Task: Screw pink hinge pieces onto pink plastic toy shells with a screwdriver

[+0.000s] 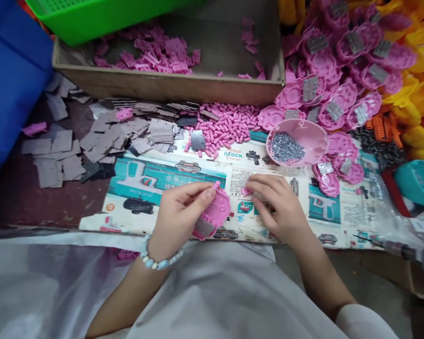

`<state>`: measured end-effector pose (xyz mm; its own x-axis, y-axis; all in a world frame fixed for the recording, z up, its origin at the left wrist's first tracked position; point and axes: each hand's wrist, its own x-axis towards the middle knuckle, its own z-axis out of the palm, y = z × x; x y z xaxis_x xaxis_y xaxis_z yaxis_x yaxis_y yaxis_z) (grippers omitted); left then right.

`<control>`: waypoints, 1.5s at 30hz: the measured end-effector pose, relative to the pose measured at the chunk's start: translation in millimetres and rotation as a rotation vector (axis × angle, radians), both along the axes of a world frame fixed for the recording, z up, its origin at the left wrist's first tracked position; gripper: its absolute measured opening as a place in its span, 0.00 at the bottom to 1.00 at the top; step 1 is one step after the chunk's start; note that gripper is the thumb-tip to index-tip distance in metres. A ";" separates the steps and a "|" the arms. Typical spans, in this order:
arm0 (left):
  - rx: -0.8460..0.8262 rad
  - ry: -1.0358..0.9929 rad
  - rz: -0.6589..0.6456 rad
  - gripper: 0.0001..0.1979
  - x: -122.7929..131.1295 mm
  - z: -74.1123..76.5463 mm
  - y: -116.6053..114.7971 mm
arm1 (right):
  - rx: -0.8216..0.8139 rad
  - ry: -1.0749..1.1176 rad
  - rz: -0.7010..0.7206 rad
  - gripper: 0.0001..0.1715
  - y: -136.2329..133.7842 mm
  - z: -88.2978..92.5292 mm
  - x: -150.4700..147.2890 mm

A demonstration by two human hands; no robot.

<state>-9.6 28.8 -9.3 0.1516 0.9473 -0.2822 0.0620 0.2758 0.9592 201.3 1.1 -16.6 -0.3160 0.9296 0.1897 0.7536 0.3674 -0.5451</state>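
Left to right, we log loose grey metal plates [53,150] scattered on the dark counter [45,209], then a printed paper sheet [148,181] under the work. The left hand [182,219] has its fingers [201,195] clenched on a pink plastic part [215,212] with a metal plate set in it, and that part is held just above the sheet. The right hand [273,205] has its fingers [257,202] pinched on what looks like a small pink piece [246,191], close beside the part. Past that sit pink beads [226,127], a tilted pink bowl [316,136] of screws [288,147], stacked pink parts [342,89] and a screwdriver [403,252]. We judge the main risks are a loose pinch dropping the small piece among the beads, or a careless knuckle tipping the bowl and spilling screws.
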 end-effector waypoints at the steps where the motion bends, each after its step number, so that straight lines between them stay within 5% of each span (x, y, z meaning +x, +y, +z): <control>1: -0.026 -0.019 0.008 0.12 1.8 -1.4 -0.6 | 0.000 0.012 0.024 0.13 0.8 0.3 0.3; 7: -0.085 -0.093 0.105 0.16 10.6 -7.5 -8.7 | 0.207 0.155 -0.131 0.10 2.9 16.1 -22.3; 15: -0.039 -0.084 0.065 0.14 15.3 -1.1 -15.8 | 0.276 0.133 -0.047 0.10 7.0 20.4 -50.7; 22: -0.214 -0.183 0.221 0.11 -28.2 -2.6 -20.3 | 0.102 -0.072 -0.066 0.07 20.5 17.1 -24.8; 26: -0.216 -0.203 0.315 0.10 -45.2 0.6 -18.3 | 0.066 -0.101 0.013 0.08 22.7 11.7 -39.6; 33: -0.050 0.019 0.064 0.08 -16.3 2.8 -25.1 | -0.029 -0.080 0.066 0.14 23.0 3.9 -67.3; 40: 0.156 0.195 -0.079 0.10 -5.6 8.9 -26.7 | -0.249 0.627 -0.020 0.09 16.5 29.6 -48.4; 45: 0.187 0.195 -0.117 0.11 -5.5 11.2 -27.7 | -0.355 0.674 0.016 0.07 14.2 25.3 -46.9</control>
